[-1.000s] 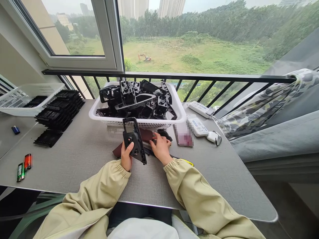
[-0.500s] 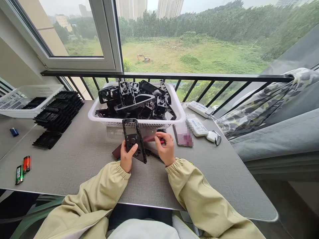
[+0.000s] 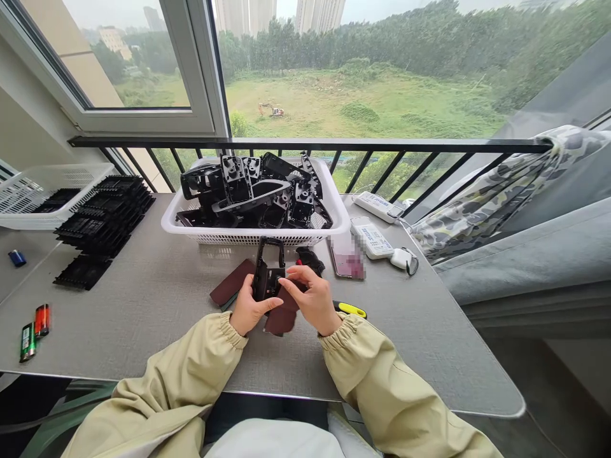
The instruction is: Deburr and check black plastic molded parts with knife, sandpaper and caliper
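My left hand (image 3: 249, 308) grips a black plastic housing (image 3: 270, 267) with an opening at its upper end, held tilted above the table. My right hand (image 3: 312, 299) has its thumb and forefinger brought together at the housing's right edge. Just below those fingers is a reddish-brown piece of sandpaper (image 3: 281, 318) with a ragged lower end; the fingers partly cover where it is held. Left of the housing, another brown sandpaper sheet (image 3: 232, 284) lies on the table. A crumpled black item (image 3: 311, 259) with a bit of red beside it sits behind my right hand.
A white basket (image 3: 255, 236) heaped with black plastic parts stands behind my hands. Stacked black plates (image 3: 105, 213) and another white basket (image 3: 28, 219) are at left, with batteries (image 3: 28, 341) nearer. At right lie a yellow-and-black handle (image 3: 352, 310), a phone (image 3: 347, 261) and white devices (image 3: 372, 239).
The housing has tipped and shifted right and slightly down. My right hand has come in against its edge, and the sandpaper now hangs lower. The view has swung slightly.
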`<action>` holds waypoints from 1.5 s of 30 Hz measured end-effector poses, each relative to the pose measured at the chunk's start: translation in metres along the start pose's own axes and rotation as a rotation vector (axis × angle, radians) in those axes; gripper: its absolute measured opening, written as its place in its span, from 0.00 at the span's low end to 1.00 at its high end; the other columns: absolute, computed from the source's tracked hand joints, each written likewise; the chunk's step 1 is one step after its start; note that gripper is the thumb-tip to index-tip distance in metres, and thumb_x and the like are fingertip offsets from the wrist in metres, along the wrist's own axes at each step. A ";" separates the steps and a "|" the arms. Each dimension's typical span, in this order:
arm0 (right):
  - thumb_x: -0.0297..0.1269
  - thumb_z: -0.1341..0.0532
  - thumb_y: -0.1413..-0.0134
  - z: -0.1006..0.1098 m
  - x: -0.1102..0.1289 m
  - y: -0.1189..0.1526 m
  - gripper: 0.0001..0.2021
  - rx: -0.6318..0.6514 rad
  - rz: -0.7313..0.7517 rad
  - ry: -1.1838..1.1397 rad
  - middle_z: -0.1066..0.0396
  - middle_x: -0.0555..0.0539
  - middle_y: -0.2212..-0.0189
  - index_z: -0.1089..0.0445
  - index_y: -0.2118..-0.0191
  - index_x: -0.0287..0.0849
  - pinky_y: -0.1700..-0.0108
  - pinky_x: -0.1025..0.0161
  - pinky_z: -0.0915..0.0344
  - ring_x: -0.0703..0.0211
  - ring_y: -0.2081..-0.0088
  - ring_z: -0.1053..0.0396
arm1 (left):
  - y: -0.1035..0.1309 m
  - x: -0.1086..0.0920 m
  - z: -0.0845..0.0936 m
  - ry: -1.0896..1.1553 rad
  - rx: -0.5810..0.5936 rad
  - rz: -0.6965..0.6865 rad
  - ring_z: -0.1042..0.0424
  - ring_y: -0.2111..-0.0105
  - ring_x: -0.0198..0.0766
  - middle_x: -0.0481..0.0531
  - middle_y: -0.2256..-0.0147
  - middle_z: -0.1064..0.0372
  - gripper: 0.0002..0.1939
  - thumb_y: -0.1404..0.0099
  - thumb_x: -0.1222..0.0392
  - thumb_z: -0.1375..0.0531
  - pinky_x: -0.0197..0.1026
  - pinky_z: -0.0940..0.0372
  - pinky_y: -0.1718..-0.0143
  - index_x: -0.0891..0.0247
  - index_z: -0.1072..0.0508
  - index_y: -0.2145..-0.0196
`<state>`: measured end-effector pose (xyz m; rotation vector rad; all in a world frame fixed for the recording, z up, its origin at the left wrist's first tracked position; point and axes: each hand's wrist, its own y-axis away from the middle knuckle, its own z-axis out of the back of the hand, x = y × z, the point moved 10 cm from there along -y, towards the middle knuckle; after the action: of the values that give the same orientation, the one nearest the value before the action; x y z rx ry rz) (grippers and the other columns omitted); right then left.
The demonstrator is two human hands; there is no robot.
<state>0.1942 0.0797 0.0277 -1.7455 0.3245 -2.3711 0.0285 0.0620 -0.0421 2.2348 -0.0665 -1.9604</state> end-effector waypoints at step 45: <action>0.53 0.31 0.60 -0.060 -0.035 0.035 0.19 0.539 -0.434 -0.478 0.34 0.52 0.78 0.29 0.77 0.40 0.70 0.64 0.42 0.63 0.73 0.40 | -0.008 -0.004 0.010 0.177 -0.074 0.036 0.47 0.87 0.23 0.38 0.81 0.42 0.22 0.54 0.49 0.31 0.31 0.51 0.86 0.61 0.35 0.68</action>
<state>0.1480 0.0599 -0.0312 -2.1379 -0.7530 -1.8973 0.0170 0.0695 -0.0409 2.3308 -0.0113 -1.7110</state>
